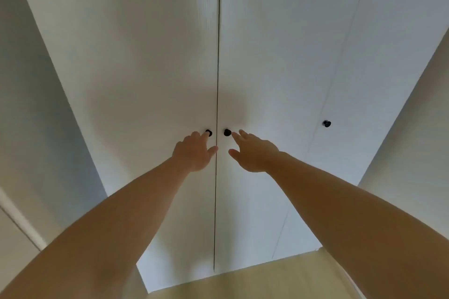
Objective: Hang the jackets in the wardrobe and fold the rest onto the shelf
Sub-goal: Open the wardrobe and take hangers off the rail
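Head view: the wardrobe (145,56) stands straight before me. It is white and its doors are shut, with the long axis upright from the floor (267,279) to past the top edge. A thin dark seam (218,56) runs between the two middle doors.

Just left of the seam my left grip (194,153) is released, and one fingertip touches the left knob (208,133). Just right of the seam my right grip (255,155) is also released. Its fingers are straight and the tips are just beside the right knob (227,132); I cannot tell if they touch it.

Far right of the seam a third knob (326,123) sits on another door. Grey walls (36,104) close the wardrobe on both sides. Below the seam there is beige floor.
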